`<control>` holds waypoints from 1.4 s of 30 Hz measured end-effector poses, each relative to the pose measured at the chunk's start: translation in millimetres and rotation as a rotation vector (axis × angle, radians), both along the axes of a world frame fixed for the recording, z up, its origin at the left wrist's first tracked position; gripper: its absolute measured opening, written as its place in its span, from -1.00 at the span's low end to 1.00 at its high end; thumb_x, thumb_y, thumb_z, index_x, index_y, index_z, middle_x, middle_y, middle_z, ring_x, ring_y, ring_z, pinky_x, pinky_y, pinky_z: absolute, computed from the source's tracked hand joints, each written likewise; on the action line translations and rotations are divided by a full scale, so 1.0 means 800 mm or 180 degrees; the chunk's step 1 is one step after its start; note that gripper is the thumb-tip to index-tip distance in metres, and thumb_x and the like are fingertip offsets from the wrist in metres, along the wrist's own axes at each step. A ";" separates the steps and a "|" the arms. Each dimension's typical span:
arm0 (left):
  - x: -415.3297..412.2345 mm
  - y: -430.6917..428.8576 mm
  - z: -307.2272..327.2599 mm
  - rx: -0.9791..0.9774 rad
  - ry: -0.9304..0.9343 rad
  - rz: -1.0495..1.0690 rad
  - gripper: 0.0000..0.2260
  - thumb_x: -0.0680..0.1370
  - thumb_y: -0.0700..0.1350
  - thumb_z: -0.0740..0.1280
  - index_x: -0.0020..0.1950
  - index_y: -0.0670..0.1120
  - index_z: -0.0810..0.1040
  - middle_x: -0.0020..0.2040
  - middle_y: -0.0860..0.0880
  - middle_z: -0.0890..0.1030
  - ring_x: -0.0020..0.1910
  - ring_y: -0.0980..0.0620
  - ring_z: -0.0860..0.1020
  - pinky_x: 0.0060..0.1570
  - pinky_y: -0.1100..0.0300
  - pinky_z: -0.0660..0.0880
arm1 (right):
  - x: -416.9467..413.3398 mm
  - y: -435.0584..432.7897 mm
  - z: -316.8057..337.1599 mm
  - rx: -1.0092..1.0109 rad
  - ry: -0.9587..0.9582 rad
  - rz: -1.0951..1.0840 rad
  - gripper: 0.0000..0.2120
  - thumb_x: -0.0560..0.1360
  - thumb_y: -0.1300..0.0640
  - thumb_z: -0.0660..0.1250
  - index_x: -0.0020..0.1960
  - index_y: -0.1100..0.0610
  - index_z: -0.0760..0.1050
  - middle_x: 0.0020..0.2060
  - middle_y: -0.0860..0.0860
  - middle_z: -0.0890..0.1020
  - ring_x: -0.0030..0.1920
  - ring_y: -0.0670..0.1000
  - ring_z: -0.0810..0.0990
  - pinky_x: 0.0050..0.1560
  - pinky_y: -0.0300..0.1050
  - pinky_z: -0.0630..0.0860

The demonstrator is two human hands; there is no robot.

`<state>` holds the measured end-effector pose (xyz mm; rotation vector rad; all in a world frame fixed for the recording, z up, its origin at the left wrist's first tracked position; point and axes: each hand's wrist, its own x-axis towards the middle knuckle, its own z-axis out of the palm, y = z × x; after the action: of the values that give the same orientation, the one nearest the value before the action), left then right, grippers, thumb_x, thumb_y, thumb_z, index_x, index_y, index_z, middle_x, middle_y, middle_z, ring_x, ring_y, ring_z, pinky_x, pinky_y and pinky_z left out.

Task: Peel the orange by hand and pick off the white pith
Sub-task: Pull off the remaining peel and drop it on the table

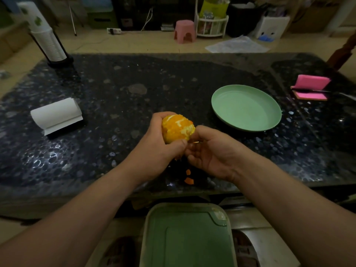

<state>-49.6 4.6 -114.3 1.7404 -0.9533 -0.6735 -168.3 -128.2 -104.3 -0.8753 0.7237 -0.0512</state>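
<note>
A partly peeled orange (176, 129) with patches of white pith is held above the dark stone table (134, 97). My left hand (156, 149) grips it from the left and underneath, thumb curled round its lower side. My right hand (210, 151) meets the fruit at its right side, fingers curled against the peel edge there; the fingertips are hidden behind the orange. Small bits of orange peel (188, 178) lie on the table below my hands.
A green plate (269, 120) sits to the right of the orange. A paper towel roll (56, 114) lies at the left, a cup stack (45, 33) at the far left, pink sponges (311, 87) at the far right. A green bin (187, 236) stands below the table edge.
</note>
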 end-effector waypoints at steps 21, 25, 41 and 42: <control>0.000 -0.013 0.011 -0.0818 0.2345 0.0408 -0.49 0.75 0.10 0.12 0.48 -0.29 0.36 0.04 -0.35 0.67 -0.12 -0.18 0.69 -0.18 0.08 0.66 | -0.011 -0.005 0.008 -0.1937 -0.0025 -0.0060 -0.82 0.58 0.07 0.48 0.03 0.17 0.58 -0.13 0.11 0.73 -0.19 0.03 0.70 -0.29 -0.07 0.59; -0.001 -0.012 0.012 -0.0817 0.2218 0.0408 -0.62 0.75 0.06 0.16 0.43 -0.20 0.37 0.06 -0.29 0.67 -0.14 -0.16 0.68 -0.18 0.06 0.65 | -0.012 -0.002 0.011 -0.1954 0.0014 -0.0002 -0.79 0.60 0.03 0.47 0.03 0.18 0.60 -0.10 0.12 0.76 -0.19 0.01 0.71 -0.28 -0.10 0.59; -0.007 -0.016 0.007 -0.0750 0.2246 0.0531 -0.49 0.67 0.11 0.19 0.41 -0.27 0.42 0.00 -0.27 0.61 -0.27 -0.06 0.56 -0.38 0.11 0.51 | -0.009 0.003 0.005 -0.2053 -0.0083 -0.0225 -0.95 0.54 0.32 0.44 -0.02 0.26 0.59 -0.26 0.16 0.72 -0.25 0.05 0.71 -0.24 -0.10 0.62; -0.005 -0.015 0.009 -0.0782 0.2349 0.0478 -0.54 0.71 0.09 0.14 0.36 -0.27 0.48 -0.03 -0.24 0.62 -0.28 -0.05 0.55 -0.38 0.12 0.51 | -0.010 0.001 0.006 -0.1921 -0.0128 -0.0197 -0.92 0.55 0.30 0.45 0.04 0.27 0.60 -0.23 0.16 0.73 -0.22 0.05 0.71 -0.22 -0.10 0.62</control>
<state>-53.6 -7.1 -107.3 1.1826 -0.3657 -0.9585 -176.2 -127.4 -99.6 -1.4217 0.7068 -0.3556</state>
